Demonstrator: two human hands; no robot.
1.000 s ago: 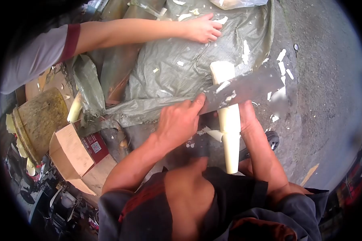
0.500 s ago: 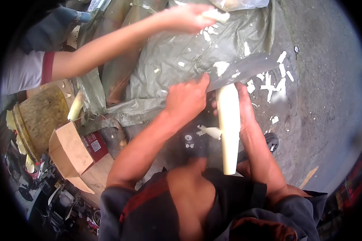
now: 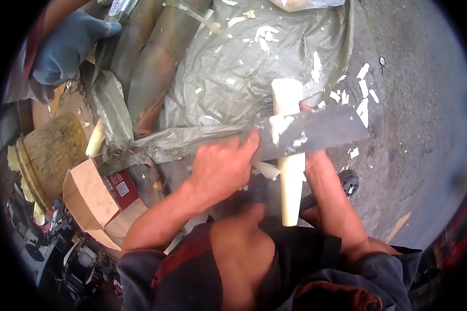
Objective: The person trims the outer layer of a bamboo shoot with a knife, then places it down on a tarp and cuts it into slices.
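My left hand (image 3: 220, 168) is closed at the left end of a wide grey cleaver (image 3: 321, 129); its handle is hidden in my fist. The blade lies across a long pale peeled stalk (image 3: 291, 197), with white bits stuck to its face. Behind the blade, my right hand (image 3: 316, 160) grips the stalk from the right side, its fingers partly covered. The stalk's blunt upper end shows above the blade, and its narrow end points toward my body. A curled pale strip (image 3: 266, 170) hangs at the stalk's left side.
White chips (image 3: 265, 36) are scattered over a grey-green woven sheet (image 3: 218, 93) and the ground. At left are a dirty yellow bucket (image 3: 54, 155), an open cardboard box (image 3: 96, 197) and another person's blue-gloved hand (image 3: 70, 46). A dark shoe (image 3: 349, 182) is at right.
The cleaver has swung back down across the stalk, after being at its upper end half a second ago. The other person's bare arm has drawn back from the sheet to the upper left, leaving white pieces there.
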